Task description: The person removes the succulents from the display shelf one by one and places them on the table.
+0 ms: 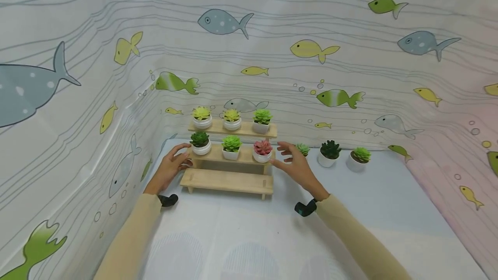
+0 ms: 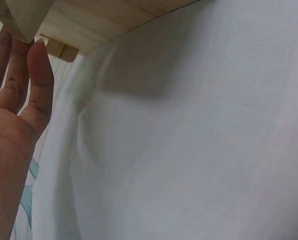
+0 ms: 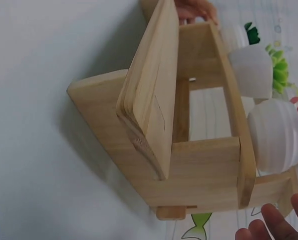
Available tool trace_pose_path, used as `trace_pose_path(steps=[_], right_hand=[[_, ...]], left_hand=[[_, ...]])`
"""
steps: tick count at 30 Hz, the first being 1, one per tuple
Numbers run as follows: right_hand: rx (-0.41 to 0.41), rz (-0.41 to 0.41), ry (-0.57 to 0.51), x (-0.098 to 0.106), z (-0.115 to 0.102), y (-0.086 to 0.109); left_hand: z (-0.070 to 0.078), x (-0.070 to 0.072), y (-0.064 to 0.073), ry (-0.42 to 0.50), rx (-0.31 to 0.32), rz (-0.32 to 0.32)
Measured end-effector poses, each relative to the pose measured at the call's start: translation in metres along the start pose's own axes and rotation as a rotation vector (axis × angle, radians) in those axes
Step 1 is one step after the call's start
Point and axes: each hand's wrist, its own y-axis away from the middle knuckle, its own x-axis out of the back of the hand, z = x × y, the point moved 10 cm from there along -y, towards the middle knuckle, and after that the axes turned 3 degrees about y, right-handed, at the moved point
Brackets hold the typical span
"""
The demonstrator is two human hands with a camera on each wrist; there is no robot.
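A three-tier wooden stand (image 1: 227, 180) holds several small potted succulents on its upper two tiers; its lowest tier is bare. At the stand's left end is my left hand (image 1: 171, 167), beside the dark green succulent (image 1: 200, 139). In the left wrist view its extended fingers (image 2: 39, 75) reach the wooden end, fingertips right at the edge. My right hand (image 1: 295, 167) is at the right end with fingers spread, thumb close to the pink succulent (image 1: 263, 147) in its white pot (image 3: 276, 135). The right wrist view shows fingertips (image 3: 276, 220) apart from the wood.
To the right of the stand, a dark green succulent (image 1: 329, 150) and a bright green one (image 1: 359, 157) stand on the pale table (image 1: 389, 202). Another small succulent (image 1: 302, 149) is partly hidden behind my right hand. A fish-print cloth (image 1: 280, 25) rises behind and along the sides.
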Motion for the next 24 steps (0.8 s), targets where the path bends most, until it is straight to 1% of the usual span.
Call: trace_pose_path(steps=[3, 5, 10, 18, 24], right_hand=[[0.029, 0.009, 0.001, -0.005, -0.005, -0.003], [0.042, 0.009, 0.007, -0.009, -0.008, -0.005], [0.038, 0.016, 0.025, -0.017, -0.01, -0.009], [0.05, 0.037, 0.056, -0.022, -0.016, -0.016], [0.032, 0.049, 0.065, -0.024, -0.018, -0.019]], left_hand=[[0.0, 0.0, -0.001, -0.003, -0.003, 0.004], [-0.002, 0.001, -0.002, -0.001, 0.009, 0.017], [-0.005, 0.003, -0.003, 0.004, 0.035, 0.036], [-0.004, 0.004, -0.004, 0.015, 0.03, 0.03], [-0.006, 0.003, -0.003, 0.016, 0.031, 0.026]])
